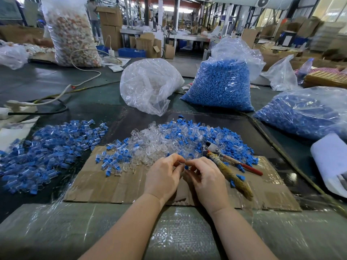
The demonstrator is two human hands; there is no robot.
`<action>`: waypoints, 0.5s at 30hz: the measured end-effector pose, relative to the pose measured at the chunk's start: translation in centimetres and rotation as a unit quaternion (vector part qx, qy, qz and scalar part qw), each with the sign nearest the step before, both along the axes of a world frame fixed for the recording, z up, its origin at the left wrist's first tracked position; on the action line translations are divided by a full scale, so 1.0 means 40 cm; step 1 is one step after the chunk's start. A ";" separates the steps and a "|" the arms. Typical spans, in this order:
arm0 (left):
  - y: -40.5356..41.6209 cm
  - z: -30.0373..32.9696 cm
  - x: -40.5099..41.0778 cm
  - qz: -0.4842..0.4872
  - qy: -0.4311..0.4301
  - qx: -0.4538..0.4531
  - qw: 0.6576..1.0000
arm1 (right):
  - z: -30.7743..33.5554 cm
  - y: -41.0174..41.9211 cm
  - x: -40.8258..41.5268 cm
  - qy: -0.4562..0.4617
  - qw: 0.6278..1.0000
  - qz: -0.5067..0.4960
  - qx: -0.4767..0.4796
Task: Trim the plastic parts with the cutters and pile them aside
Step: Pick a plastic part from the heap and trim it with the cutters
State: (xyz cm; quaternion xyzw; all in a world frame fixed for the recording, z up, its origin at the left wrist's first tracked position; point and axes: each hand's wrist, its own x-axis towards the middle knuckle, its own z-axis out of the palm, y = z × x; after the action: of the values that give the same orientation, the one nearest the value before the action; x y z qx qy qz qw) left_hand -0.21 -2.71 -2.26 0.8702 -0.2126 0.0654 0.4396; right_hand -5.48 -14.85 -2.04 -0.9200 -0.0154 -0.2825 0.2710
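Both hands meet over a cardboard sheet [116, 186] on the counter [56, 85]. The left hand [163, 177] curls its fingers on something too small to make out; the right hand [204, 177] pinches a small blue part [186, 167] at its fingertips. The cutters [225, 166] lie untouched just beside the right hand, against the mixed pile of parts [169, 139].

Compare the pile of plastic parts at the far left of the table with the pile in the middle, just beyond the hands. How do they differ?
The left pile lies on the dark table mat; the middle pile spreads partly over the cardboard sheet.
The left pile looks evenly mixed, blue inside clear; the middle pile has a mostly clear patch and loose blue pieces towards its right.
The cutters lie at the middle pile's edge; none by the left pile.
Both hold small blue and clear plastic parts.
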 end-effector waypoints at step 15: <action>0.005 0.003 0.000 -0.009 0.002 -0.014 1.000 | -0.003 -0.001 0.004 -0.019 1.000 -0.011 -0.007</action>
State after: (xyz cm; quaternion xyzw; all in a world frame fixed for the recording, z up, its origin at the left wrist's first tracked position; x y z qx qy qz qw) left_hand -0.21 -2.53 -2.16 0.8620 -0.2187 0.0628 0.4529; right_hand -5.32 -14.90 -2.16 -0.9167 -0.0124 -0.3026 0.2607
